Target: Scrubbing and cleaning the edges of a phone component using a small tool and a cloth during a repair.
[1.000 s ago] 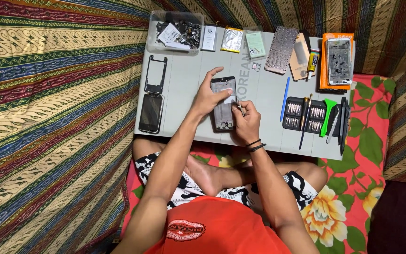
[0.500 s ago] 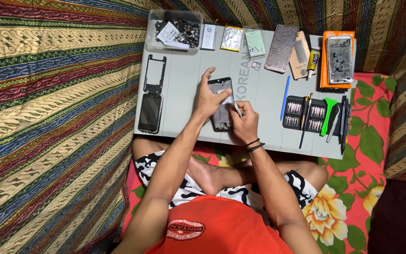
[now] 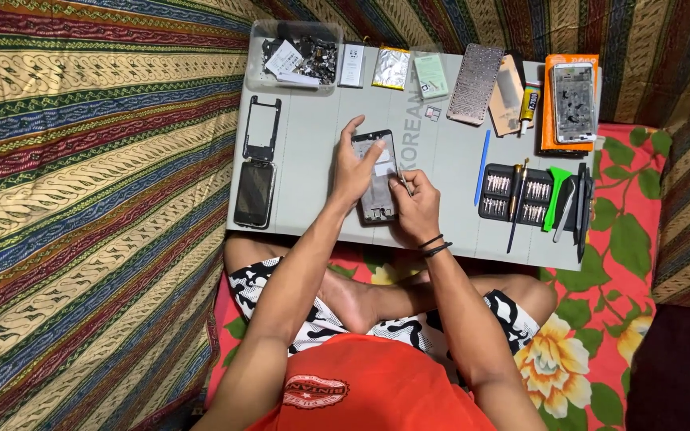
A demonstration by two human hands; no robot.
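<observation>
An opened phone body with a black frame lies flat on the grey work mat, near its front edge. My left hand rests on the phone's left side, fingers spread over its upper part, pinning it down. My right hand sits at the phone's lower right and pinches a thin metal tool whose tip points at the phone's right edge. Two dark bands circle my right wrist.
A bare phone frame and a dark phone lie at the mat's left. A clear parts tray, batteries and a metal plate line the back. A screwdriver bit set, green pry tool, blue spudger and tweezers sit at right.
My left hand's fingers have shifted slightly on the phone's top. My right hand with the tool stays at the phone's lower right edge with only small movement.
</observation>
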